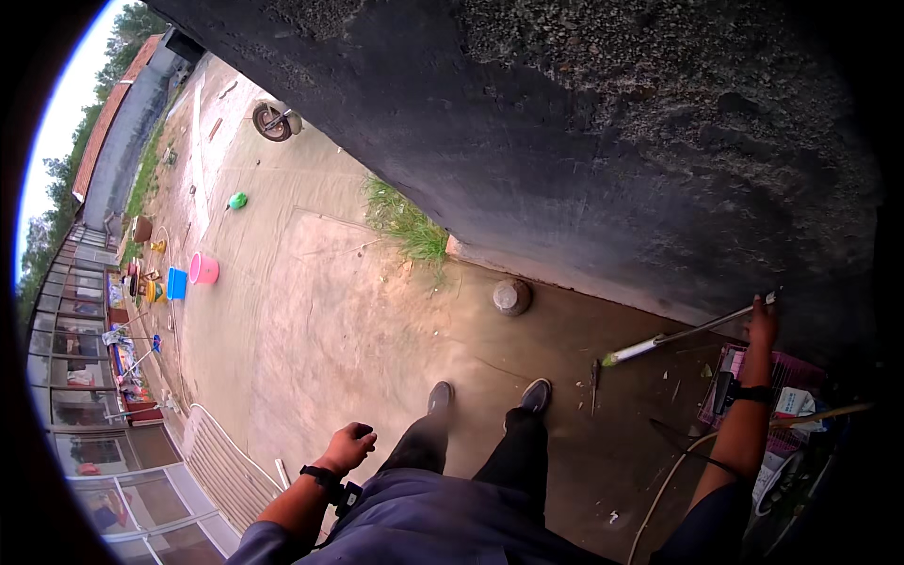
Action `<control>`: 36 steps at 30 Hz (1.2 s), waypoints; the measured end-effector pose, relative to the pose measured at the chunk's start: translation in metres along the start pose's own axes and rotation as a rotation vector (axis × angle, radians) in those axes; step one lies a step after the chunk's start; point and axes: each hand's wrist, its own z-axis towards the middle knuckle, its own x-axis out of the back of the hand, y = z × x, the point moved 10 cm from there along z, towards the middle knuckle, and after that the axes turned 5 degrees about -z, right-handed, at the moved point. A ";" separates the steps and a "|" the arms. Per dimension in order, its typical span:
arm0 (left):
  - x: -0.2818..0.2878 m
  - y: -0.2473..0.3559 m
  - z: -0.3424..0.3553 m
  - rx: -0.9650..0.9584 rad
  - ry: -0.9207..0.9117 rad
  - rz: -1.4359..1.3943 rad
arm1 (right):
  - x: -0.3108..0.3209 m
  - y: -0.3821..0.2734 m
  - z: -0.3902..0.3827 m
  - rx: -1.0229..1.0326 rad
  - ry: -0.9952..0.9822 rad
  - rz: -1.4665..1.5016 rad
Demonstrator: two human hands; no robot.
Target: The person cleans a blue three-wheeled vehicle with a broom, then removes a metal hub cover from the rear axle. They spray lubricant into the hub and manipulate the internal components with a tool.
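Pole point(686, 332) first: in the head view it slants on my right, beside the dark wall point(584, 169), its pale, greenish lower end near the concrete ground point(556, 330). My right hand point(761, 325), arm stretched out, is at its upper end; I cannot tell whether my fingers are closed round it or only touching. My left hand point(348, 448) is well apart from it, in front of my body, fingers curled inward; a dark patch there is too small for me to tell whether I hold anything. Below my right hand sits a pink wire crate point(716, 403). Ahead of my shoes point(535, 396), a round stone point(511, 297) stands near the wall's foot.
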 end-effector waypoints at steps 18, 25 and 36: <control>0.133 -0.091 0.054 -0.160 -0.039 -0.420 | -0.146 -0.394 -0.637 1.141 -0.155 -0.420; 0.209 -0.083 0.067 -0.152 -0.225 -0.668 | -0.256 -0.534 -0.896 1.479 -0.586 -0.054; 0.380 -0.020 0.107 -0.416 -0.225 -1.989 | -0.387 -0.588 -1.098 1.756 -1.322 0.193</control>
